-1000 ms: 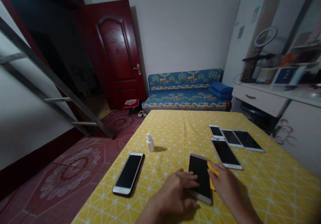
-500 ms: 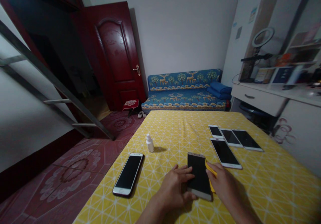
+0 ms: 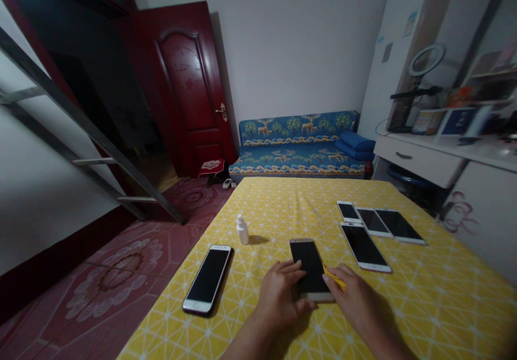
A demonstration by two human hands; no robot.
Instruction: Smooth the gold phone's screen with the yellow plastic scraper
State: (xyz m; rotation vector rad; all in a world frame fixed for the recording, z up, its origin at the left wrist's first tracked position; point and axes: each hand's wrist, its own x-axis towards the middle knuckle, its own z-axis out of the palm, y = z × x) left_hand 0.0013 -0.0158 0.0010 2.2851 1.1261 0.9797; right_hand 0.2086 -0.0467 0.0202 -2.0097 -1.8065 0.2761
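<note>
A smartphone [image 3: 310, 263] with a dark screen and gold-grey rim lies face up on the yellow patterned tablecloth. My left hand [image 3: 280, 290] steadies it from the left, fingertips on the screen and thumb along the lower edge. In my right hand [image 3: 353, 293], fingers closed, is a folded yellow cloth [image 3: 334, 279], pressed at the phone's right edge. Part of the cloth is hidden under the fingers. To the left lies another phone [image 3: 208, 279] with a white front, and behind it stands a small white spray bottle [image 3: 243, 231].
Several phones lie at the right, the nearest a white one [image 3: 365, 247]. Beyond the table [image 3: 278, 198] stands a blue patterned sofa [image 3: 291, 155]. A white desk [image 3: 428, 153] holding a ring light is on the right; a metal ladder [image 3: 100, 145] leans at the left.
The phone between my hands has shifted slightly left and away, and its tilt has changed. My right hand has moved left with the cloth, staying at the phone's right edge.
</note>
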